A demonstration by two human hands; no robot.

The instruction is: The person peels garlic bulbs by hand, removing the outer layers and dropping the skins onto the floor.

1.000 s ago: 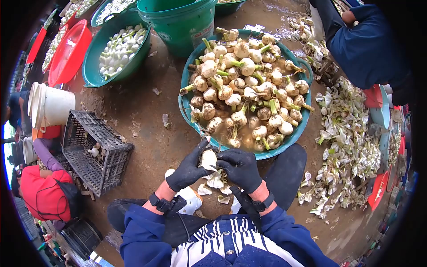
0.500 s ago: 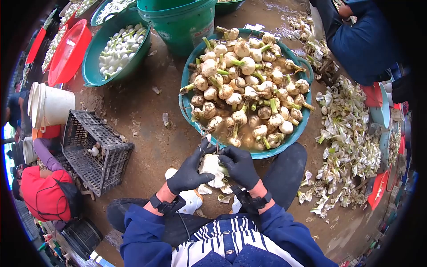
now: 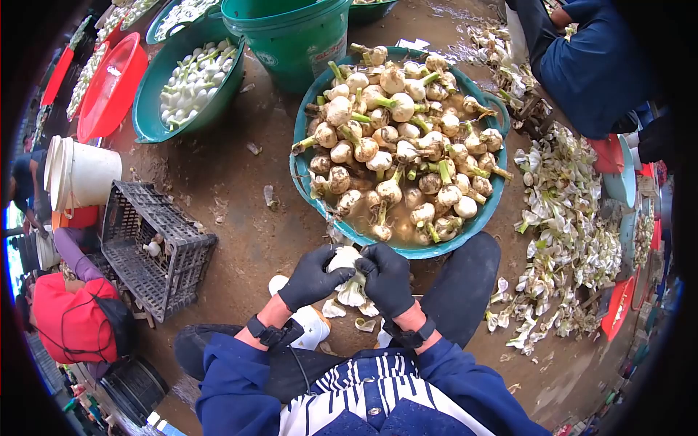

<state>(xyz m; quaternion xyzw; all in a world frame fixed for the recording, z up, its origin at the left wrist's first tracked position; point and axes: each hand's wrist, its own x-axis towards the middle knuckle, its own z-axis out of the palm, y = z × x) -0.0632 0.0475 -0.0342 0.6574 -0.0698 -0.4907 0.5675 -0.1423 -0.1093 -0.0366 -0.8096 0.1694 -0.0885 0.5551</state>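
Note:
Both of my hands wear black gloves and meet near the middle, below a teal tub (image 3: 297, 178). A white bulb with loosened skins (image 3: 350, 289) is held between them. My left hand (image 3: 313, 280) has its fingers and thumb pressed on the bulb's left side. On its right side, my right hand (image 3: 387, 280) grips with bent fingers. Whether a small tool is in either hand cannot be made out. The tub holds many dirty bulbs with green stems (image 3: 400, 107) in brownish water. Peeled skin pieces (image 3: 334, 309) lie on the ground below my hands.
A black crate (image 3: 156, 247) and white buckets (image 3: 91, 172) stand left. Behind are a green basin of clean bulbs (image 3: 195, 87) and a green bucket (image 3: 291, 43). A heap of skins (image 3: 560, 232) lies right. People sit at left (image 3: 76, 316) and upper right (image 3: 592, 69).
My hands have closed in round the bulb, and the left fingers that pointed up are now bent over its top. Loose skin hangs lower between the hands.

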